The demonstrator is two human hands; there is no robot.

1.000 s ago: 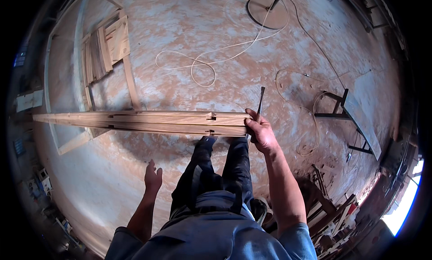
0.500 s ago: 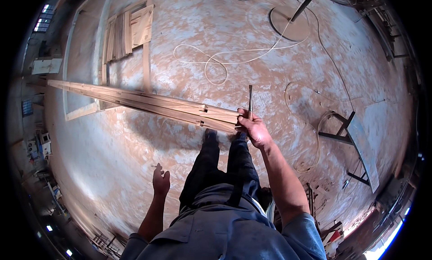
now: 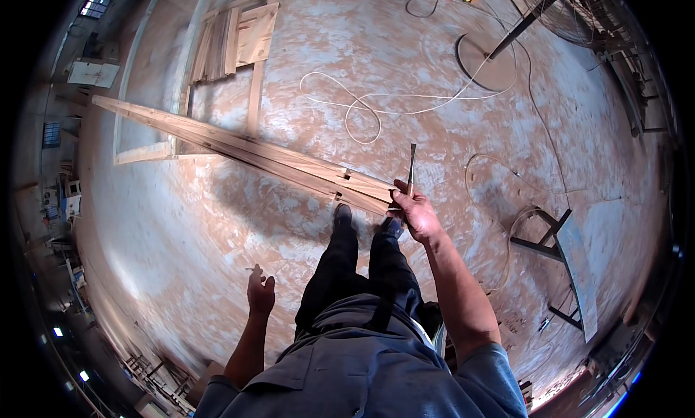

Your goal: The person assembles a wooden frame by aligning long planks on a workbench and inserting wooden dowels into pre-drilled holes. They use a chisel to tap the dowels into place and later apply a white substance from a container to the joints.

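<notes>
My right hand (image 3: pixel 421 217) is closed around a slim chisel (image 3: pixel 413 161) that points away from me, its flat end up. The thumb and fingers of that hand also grip the near right end of two long wooden bars (image 3: pixel 289 161) lying side by side. Small dark mortise holes show near that end. The bars run off to the far left, over the floor. My left hand (image 3: pixel 261 293) hangs lower left, away from the bars, a small thin thing (image 3: pixel 250 268) at its fingertips, too small to name.
Wooden slats (image 3: pixel 230 45) lie over a large pale frame (image 3: pixel 145 156) at far left. A round base with a dark pole (image 3: pixel 492 67) stands far right, a loose pale cable (image 3: pixel 384 112) trailing from it. A dark-legged metal stand (image 3: pixel 575 273) is at right.
The view has shifted, so the floor things sit further right. The bars' far end has swung up in view and they slant more. Both hands keep their grips.
</notes>
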